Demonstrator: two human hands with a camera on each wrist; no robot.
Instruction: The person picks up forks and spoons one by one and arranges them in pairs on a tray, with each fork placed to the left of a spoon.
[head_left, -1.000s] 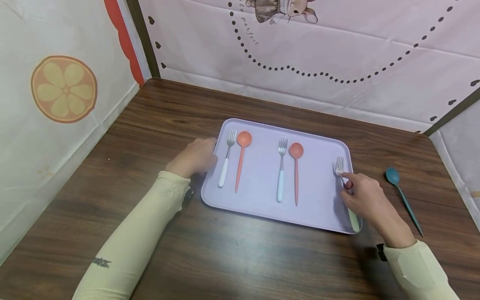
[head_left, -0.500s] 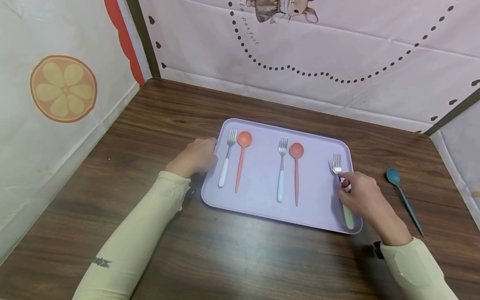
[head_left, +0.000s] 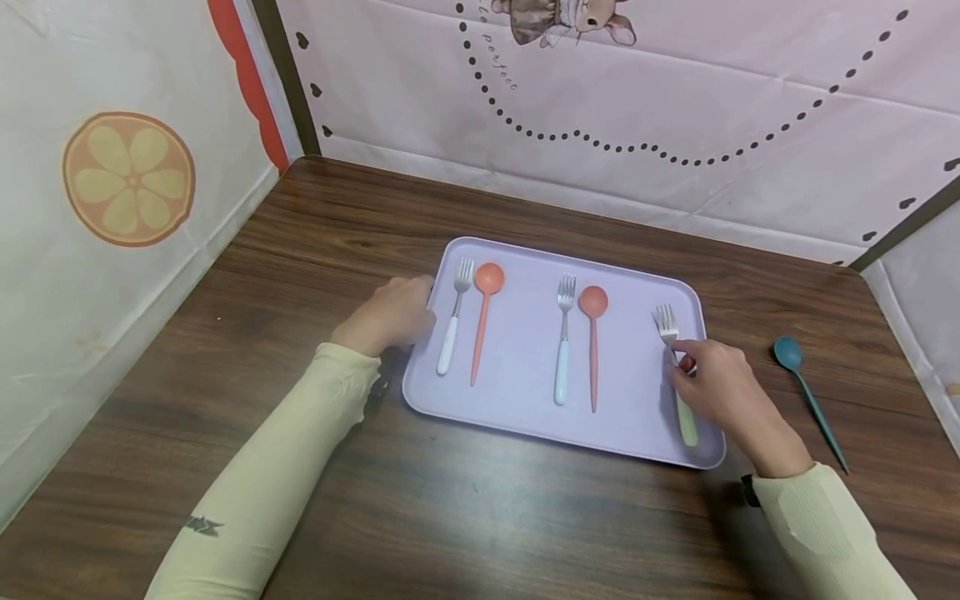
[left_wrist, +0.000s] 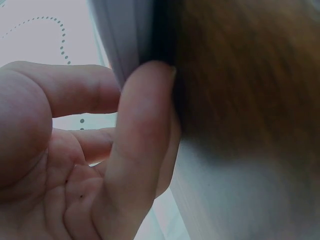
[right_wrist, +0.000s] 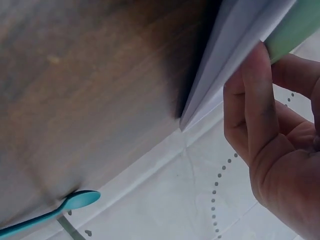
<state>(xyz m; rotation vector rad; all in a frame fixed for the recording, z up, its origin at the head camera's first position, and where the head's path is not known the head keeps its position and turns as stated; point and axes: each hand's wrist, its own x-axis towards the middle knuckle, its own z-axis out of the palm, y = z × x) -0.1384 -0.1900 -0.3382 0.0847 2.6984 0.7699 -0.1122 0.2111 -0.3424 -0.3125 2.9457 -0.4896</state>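
A lilac tray lies on the table, its left edge pinched between the thumb and fingers of my left hand. The left wrist view shows that tray rim between the digits. Over the tray's right end, my right hand pinches a fork with a pale green handle, tines pointing away. Its green handle shows at the fingertips in the right wrist view. On the tray lie a white-handled fork beside an orange spoon, and a light-blue-handled fork beside a coral spoon.
A teal spoon lies on the dark wooden table, right of the tray and close to my right forearm. Printed cloth walls stand at the back and on both sides.
My right hand has shifted the green-handled fork leftward and slightly away from me, from the tray's right rim further inward; the fork has turned a little. The left hand and tray stay put.
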